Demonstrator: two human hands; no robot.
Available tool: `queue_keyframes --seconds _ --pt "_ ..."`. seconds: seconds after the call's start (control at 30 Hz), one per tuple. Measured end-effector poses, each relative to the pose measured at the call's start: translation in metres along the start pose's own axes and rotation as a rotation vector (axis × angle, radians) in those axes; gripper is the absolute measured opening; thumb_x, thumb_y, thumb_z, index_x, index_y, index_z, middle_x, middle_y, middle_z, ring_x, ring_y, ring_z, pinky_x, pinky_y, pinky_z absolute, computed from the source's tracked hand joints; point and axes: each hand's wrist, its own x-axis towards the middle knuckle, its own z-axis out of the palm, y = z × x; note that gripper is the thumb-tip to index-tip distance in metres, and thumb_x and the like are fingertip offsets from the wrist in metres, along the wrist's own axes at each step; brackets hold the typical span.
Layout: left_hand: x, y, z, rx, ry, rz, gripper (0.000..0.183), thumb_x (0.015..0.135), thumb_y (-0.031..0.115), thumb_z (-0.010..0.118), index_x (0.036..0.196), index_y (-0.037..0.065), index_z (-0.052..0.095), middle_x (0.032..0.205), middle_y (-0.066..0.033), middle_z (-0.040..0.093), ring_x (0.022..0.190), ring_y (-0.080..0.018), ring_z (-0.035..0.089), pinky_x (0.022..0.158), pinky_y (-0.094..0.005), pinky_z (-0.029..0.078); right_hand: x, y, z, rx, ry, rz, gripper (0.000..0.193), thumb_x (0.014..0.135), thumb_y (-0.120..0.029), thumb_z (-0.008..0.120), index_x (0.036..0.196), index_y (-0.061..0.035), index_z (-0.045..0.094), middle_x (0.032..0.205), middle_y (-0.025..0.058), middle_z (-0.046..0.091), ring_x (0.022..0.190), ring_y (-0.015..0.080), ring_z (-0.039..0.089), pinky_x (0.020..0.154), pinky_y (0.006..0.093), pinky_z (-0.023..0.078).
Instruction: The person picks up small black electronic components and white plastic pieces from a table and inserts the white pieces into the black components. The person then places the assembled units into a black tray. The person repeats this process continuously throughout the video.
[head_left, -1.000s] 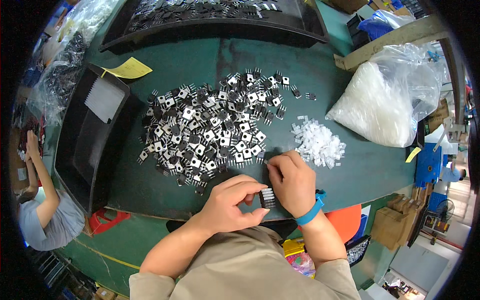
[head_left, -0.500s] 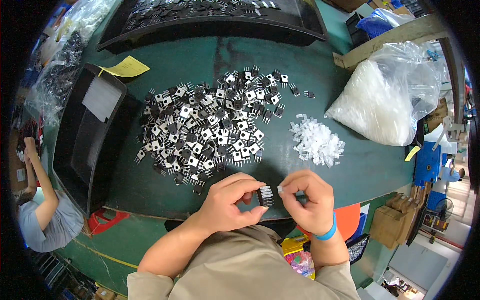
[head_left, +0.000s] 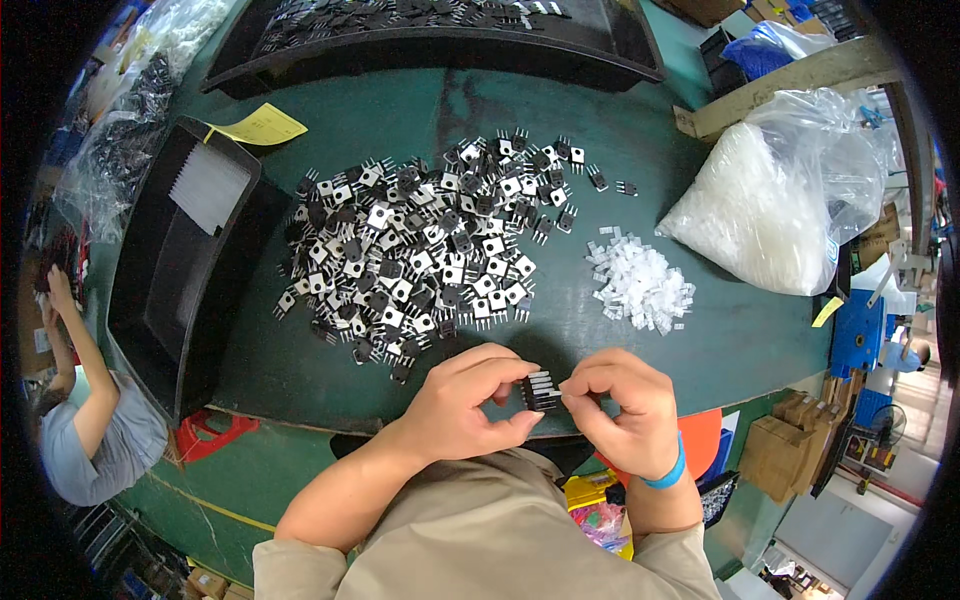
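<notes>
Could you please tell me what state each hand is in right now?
Left hand: closed, holding a row of black components.
Right hand: closed, apparently pinching a small whitish piece at the row's right side.

At the near middle, a small black block [head_left: 536, 393], pinched on its left side and held slightly tilted, with a row of pale strips across its face and dark gaps between. Just to its right, a tiny whitish piece [head_left: 556, 393], also pinched, too small to tell whether touching the block. Farther and left, a broad, jumbled heap of black-and-silver components [head_left: 410, 260] with pronged leads. To its right, a smaller mound of translucent white pieces [head_left: 640, 283].
</notes>
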Motion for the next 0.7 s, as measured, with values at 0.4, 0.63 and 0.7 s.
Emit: queue_keyframes --seconds 0.4,0.63,0.7 --pt "0.0007 0.001 -0.0035 0.027 0.0 0.0 0.044 0.069 0.008 0.083 0.109 -0.001 0.07 0.09 -0.0076 0.065 0.067 -0.0126 0.056 0.058 -0.0257 0.048 0.0008 -0.0021 0.0042 -0.062 -0.057 0.01 0.015 0.079 0.007 0.072 0.092 -0.0001 0.07 0.09 0.0125 0.067 0.074 0.0243 0.067 0.064 0.0318 0.054" --pt "-0.0005 0.0004 -0.0035 0.021 0.005 -0.015 0.043 0.069 0.007 0.083 0.109 -0.001 0.07 0.092 -0.0079 0.066 0.068 -0.0122 0.057 0.058 -0.0252 0.048 0.0005 -0.005 0.0034 -0.137 -0.001 -0.067 0.022 0.077 0.01 0.069 0.095 -0.0011 0.073 0.089 0.0111 0.067 0.071 0.0209 0.064 0.062 0.0295 0.051" --pt "-0.0009 0.0004 -0.0034 0.021 0.008 -0.023 0.043 0.069 0.007 0.083 0.109 -0.001 0.07 0.092 -0.008 0.066 0.069 -0.0119 0.057 0.059 -0.025 0.048 -0.0016 -0.0035 0.006 -0.117 0.018 -0.069 0.024 0.075 0.011 0.067 0.095 -0.0015 0.074 0.089 0.0105 0.067 0.069 0.0187 0.063 0.06 0.0285 0.049"
